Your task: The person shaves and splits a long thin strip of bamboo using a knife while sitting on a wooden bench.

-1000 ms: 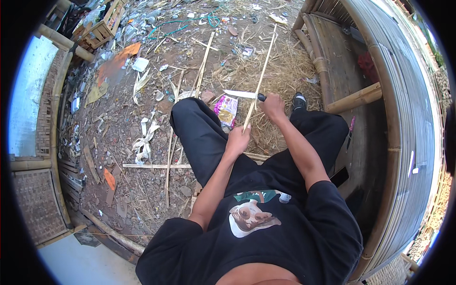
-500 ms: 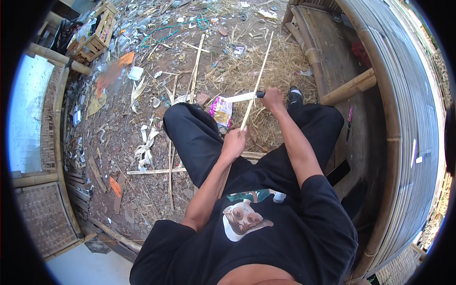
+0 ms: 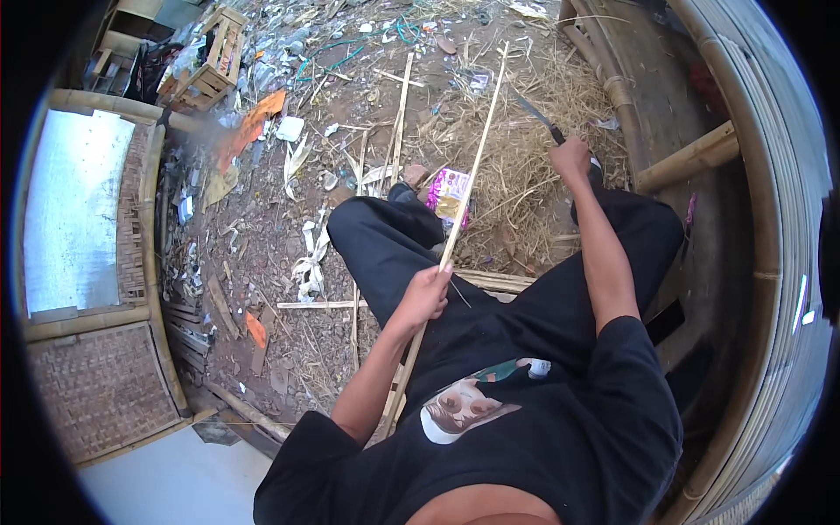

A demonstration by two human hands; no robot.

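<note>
My left hand (image 3: pixel 425 297) is closed around a long, pale bamboo strip (image 3: pixel 479 157). One end of the strip points away from me over the ground, and the other runs back beside my left forearm toward my shirt. Out to the right, over my right leg, my right hand (image 3: pixel 570 159) grips the dark handle of a knife (image 3: pixel 534 114). Its blade points away and to the left, apart from the strip. A thin curled shaving (image 3: pixel 461 294) shows beside my left hand.
Straw and shavings (image 3: pixel 507 175) cover the ground ahead, near a pink and white packet (image 3: pixel 449 194). Other bamboo strips (image 3: pixel 402 114) lie to the left. A wooden crate (image 3: pixel 213 61) stands far left. A bamboo-framed bench (image 3: pixel 665 114) borders my right side.
The knife has moved off the strip, away and to the right, with my right hand. The strip now reaches farther back past my left hand. The whole view has shifted slightly.
</note>
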